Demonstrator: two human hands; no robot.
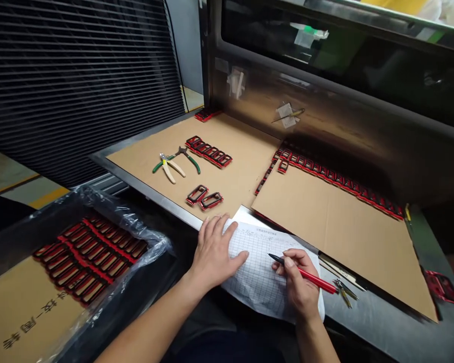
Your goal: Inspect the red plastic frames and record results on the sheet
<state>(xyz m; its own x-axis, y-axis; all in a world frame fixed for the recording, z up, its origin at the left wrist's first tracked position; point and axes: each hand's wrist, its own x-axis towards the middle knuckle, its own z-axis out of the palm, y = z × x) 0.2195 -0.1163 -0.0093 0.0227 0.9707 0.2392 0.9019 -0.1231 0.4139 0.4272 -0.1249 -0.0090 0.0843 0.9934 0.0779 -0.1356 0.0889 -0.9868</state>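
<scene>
Right hand [301, 286]: I see it closed around a red pen [317, 280], its black tip over the gridded form; whether tip meets paper, I cannot tell.
Left hand [216, 252]: fingers spread, grasping nothing, resting on the form's left side.
Gridded form [255, 282]: at the workbench's near edge, between and beneath both hands.
Pliers: green-handled pliers [194, 162] and cream-handled nippers [168, 171] lie together on the cardboard [242, 136].
Red-and-black frames [210, 154]: one row beside the pliers, two pieces near the left hand, a longer row farther right.
Plastic-lined box [159, 247]: at my left, holding more such frames.
</scene>
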